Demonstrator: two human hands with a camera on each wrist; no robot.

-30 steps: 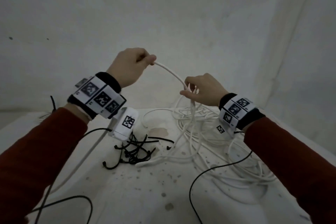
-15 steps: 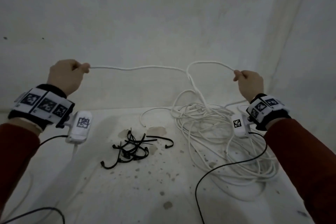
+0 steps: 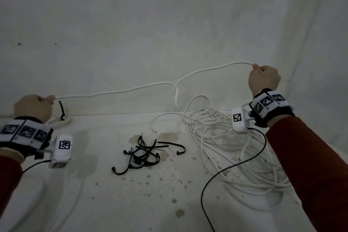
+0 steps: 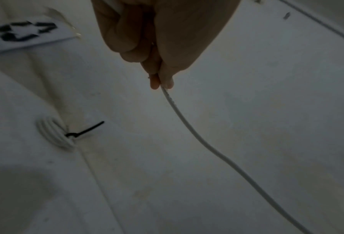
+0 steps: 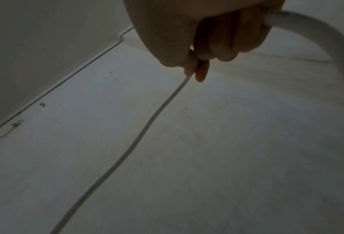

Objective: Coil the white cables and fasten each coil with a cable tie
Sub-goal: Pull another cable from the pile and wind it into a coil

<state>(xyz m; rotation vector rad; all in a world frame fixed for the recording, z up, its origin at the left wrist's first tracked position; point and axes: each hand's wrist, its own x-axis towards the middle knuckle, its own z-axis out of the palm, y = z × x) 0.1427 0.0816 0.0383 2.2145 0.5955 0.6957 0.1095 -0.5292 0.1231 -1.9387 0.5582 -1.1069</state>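
Hands raised and wide apart: left hand (image 3: 33, 108) pinches white cable (image 3: 116, 91) at far left, right hand (image 3: 264, 79) grips it higher at far right. Span sags between them. Loose cable pile (image 3: 226, 147) lies right on table (image 3: 131, 203); cable ties (image 3: 143, 154) centre; tied coil (image 3: 60, 121) far left.

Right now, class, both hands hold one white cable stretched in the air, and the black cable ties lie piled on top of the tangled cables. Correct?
Not quite. The head view shows the black cable ties piled on the bare table, left of the tangled cables. Both the left hand and right hand do hold the white cable.
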